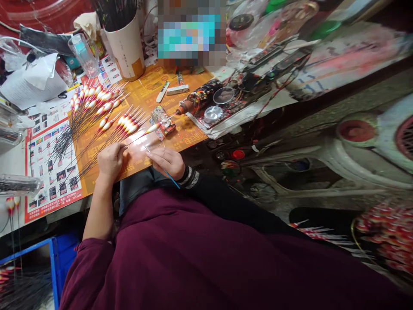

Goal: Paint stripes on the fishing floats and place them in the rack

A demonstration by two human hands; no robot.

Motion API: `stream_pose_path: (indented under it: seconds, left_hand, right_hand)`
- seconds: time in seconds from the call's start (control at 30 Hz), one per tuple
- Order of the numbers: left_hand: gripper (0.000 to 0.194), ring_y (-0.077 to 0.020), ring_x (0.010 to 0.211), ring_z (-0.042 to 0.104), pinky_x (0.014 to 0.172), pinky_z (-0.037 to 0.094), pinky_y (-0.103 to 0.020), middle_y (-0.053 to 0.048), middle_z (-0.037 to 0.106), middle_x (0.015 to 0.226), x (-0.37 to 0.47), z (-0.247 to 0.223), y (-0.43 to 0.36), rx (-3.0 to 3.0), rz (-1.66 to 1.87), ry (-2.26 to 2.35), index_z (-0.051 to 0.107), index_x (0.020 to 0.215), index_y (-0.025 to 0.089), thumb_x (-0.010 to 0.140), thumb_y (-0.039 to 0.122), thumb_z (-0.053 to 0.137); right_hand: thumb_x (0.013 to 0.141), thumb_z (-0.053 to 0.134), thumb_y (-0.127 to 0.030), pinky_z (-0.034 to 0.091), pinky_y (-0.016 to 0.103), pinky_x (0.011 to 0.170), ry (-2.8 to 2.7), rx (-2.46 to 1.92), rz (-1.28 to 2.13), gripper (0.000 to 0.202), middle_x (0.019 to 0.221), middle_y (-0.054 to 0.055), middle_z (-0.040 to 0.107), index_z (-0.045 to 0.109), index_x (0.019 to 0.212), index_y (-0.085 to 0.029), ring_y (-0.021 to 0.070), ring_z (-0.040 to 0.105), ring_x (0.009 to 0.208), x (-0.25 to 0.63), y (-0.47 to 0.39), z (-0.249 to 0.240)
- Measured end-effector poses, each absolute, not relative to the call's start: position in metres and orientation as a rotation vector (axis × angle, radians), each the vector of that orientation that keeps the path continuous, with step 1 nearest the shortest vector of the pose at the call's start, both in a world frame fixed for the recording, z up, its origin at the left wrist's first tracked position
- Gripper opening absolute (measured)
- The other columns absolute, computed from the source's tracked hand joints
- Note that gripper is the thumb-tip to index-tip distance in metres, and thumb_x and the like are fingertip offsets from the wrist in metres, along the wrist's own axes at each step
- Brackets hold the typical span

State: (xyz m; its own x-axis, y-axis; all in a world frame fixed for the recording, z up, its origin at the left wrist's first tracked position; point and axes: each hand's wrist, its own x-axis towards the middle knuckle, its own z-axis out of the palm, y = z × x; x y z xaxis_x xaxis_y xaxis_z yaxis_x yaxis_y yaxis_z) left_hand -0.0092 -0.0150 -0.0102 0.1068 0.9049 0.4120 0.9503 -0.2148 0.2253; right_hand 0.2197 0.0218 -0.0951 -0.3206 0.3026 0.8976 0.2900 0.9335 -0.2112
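Float (152, 128), whitish with yellow and red, is pinched in the left hand (109, 161), right hand (168, 162) gripping a tool (172, 178).

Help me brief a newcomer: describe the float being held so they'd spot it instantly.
Find the orange table covering, then the left hand near its front edge. From that hand a pale-bodied float slants toward a speckled block. Unlike the similar floats lying in clusters, this one is held.
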Motion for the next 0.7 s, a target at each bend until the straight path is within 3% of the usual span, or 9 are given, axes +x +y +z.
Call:
stream_pose_path:
  seconds: [0.43, 0.7]
  left_hand:
    - [0.024, -0.0184, 0.083, 0.070, 0.074, 0.046, -0.027, -0.006, 0.076, 0.089, -0.006, -0.013, -0.018, -2.275, -0.704, -1.940, 0.070, 0.091, 0.020, 0.099, 0.033, 0.051]
    - [0.023, -0.0188, 0.083, 0.069, 0.073, 0.046, -0.028, -0.006, 0.075, 0.089, -0.006, -0.012, -0.018, -2.278, -0.713, -1.956, 0.069, 0.091, 0.020, 0.099, 0.033, 0.052]
  right_hand:
    - [0.096, 0.055, -0.016, 0.063, 0.040, 0.093, -2.018, -0.487, 0.043, 0.035, 0.110, 0.012, 0.075, 0.063, 0.130, -0.018, 0.0224, 0.071, 0.107, 0.215, 0.019, -0.102]
    - [0.093, 0.058, -0.011, 0.062, 0.038, 0.090, -1.938, -0.401, -0.049, 0.050, 0.108, 0.013, 0.074, 0.053, 0.142, -0.014, 0.0224, 0.070, 0.105, 0.212, 0.018, -0.091]
